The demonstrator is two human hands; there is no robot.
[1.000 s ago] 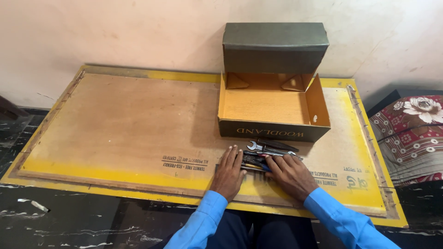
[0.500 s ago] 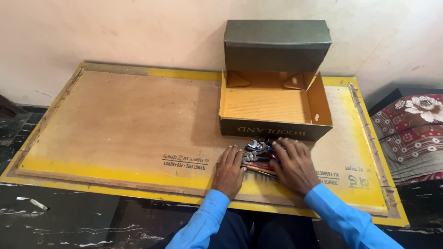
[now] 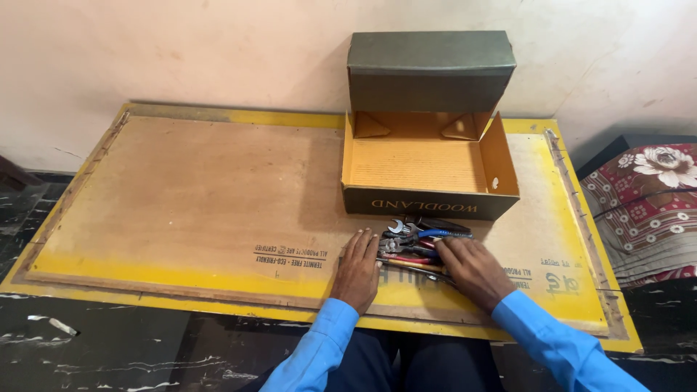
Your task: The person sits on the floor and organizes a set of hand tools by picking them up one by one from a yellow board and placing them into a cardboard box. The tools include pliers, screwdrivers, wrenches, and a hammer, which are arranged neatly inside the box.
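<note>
Left hand (image 3: 357, 267) and right hand (image 3: 470, 267): both flat, fingers extended, gripping nothing, pressed against either side of one pile of hand tools (image 3: 415, 245) on the plywood board (image 3: 203, 203). Just beyond: one open cardboard box (image 3: 428, 170), empty, lid upright; one floral cushion (image 3: 642, 207) at right.

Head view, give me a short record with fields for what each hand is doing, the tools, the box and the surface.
left hand: flat on the board, touching the left side of the tools
right hand: resting on the right side of the tools
tools: small pile with a spanner and pliers, between the hands, in front of the box
box: open, empty, lid upright
board: brown, yellow-edged
</note>
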